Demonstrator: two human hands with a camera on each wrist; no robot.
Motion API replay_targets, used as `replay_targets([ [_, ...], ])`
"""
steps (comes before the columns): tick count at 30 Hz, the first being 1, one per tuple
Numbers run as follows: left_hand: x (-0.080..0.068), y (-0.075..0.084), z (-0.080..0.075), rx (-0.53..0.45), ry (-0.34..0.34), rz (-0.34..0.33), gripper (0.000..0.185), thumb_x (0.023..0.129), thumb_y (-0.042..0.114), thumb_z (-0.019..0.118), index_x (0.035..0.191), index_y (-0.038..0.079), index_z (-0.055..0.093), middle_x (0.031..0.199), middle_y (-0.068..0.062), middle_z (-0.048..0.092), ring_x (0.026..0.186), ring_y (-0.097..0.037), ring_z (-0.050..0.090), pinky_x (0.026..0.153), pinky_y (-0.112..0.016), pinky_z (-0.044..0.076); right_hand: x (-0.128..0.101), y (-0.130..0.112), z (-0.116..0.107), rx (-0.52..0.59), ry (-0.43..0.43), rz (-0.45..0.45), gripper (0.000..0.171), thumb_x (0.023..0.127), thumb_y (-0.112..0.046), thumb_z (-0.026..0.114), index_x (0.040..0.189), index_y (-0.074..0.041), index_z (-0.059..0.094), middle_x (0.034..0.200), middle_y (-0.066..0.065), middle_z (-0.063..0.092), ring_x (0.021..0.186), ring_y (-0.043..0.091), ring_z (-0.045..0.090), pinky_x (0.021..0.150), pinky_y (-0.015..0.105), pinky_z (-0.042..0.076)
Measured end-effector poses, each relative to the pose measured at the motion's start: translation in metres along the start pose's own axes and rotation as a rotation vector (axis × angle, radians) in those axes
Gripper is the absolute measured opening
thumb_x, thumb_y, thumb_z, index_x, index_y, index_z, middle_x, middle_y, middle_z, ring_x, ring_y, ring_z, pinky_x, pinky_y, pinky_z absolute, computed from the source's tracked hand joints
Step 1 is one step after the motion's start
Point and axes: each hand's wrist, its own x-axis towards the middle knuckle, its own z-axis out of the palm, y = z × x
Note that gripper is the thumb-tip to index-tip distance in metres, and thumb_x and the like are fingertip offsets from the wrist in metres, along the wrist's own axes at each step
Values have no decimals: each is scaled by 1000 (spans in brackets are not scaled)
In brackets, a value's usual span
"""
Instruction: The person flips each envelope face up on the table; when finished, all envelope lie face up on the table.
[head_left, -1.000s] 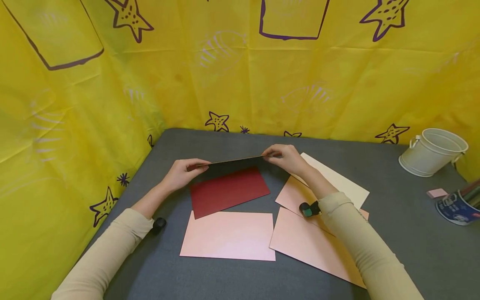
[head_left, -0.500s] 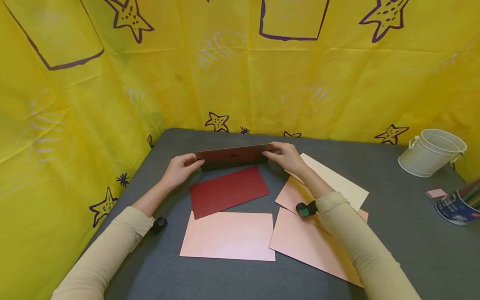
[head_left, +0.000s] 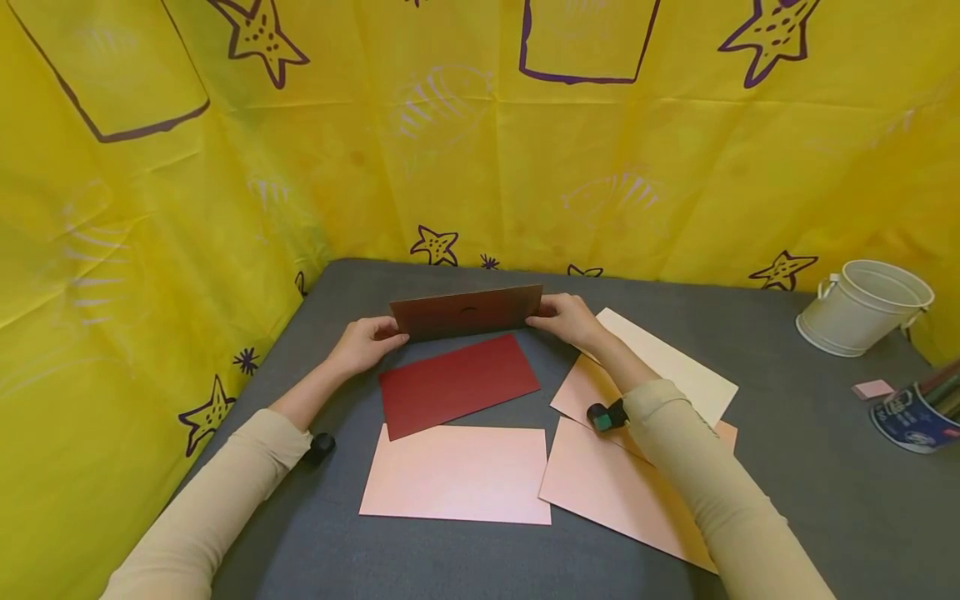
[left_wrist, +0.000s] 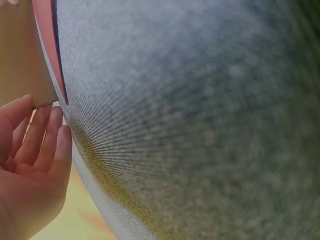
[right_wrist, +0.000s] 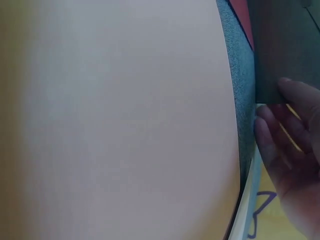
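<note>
Bare grey table (head_left: 787, 467) right; white bucket (head_left: 862, 307), tin (head_left: 917, 417) crowd far-right edge.

**Brown card tipped up on edge**

A second ago we saw the brown card (head_left: 467, 312) nearly edge-on, a thin line between our hands. Now it stands tilted up, its face towards us, a small dark mark showing near the middle. Our left hand (head_left: 365, 343) and right hand (head_left: 568, 319) have sunk slightly towards the tabletop (head_left: 787, 433), and the card's lower edge seems to meet it.
</note>
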Motion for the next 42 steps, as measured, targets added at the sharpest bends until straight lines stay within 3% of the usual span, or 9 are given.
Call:
replay_targets([
  [9,0,0,-1,2,10,27,10,92,12,68,94,3,69,91,-12,70,83,-27,64,75,-38,52,3,1,2,-62,-2,21,15,89,-19,73,98,-7,73,89,8,72,82,24,59,75,35,46],
  [14,3,-1,-3,-39,22,-48,21,92,13,68,106,-2,66,99,-18,70,90,-31,66,78,-39,54,4,-1,4,-12,-1,91,14,90,-23,72,92,-9,71,86,4,69,78,20,59,69,30,46],
  [19,10,-1,-4,-184,42,-151,37,93,11,67,123,-8,58,108,-25,67,93,-31,68,80,-35,56,6,-3,7,133,8,166,22,90,-22,72,104,-5,68,94,9,70,79,20,68,73,30,55],
  [23,18,-2,-4,-368,83,-206,42,93,6,65,131,-8,53,113,-28,63,91,-27,69,79,-32,56,9,-5,10,222,44,202,33,90,-18,71,116,2,64,103,17,68,80,21,70,76,32,57],
  [27,24,-2,-4,-493,136,-252,45,93,4,65,134,-6,52,116,-28,62,91,-24,68,82,-32,55,14,-6,14,300,83,238,43,90,-16,72,126,3,60,108,19,68,79,19,69,76,31,57],
  [36,37,1,-3,-593,254,-317,44,93,3,65,135,-5,53,123,-29,60,82,-10,68,90,-36,52,21,-9,24,398,169,308,50,88,-15,73,134,-2,56,112,20,68,74,15,71,73,28,57],
  [42,45,-3,-1,-648,323,-367,44,91,-1,65,134,-6,53,121,-27,59,85,-12,67,91,-33,52,28,-14,32,408,216,344,47,88,-16,74,130,-3,60,111,18,69,68,7,69,72,25,56],
])
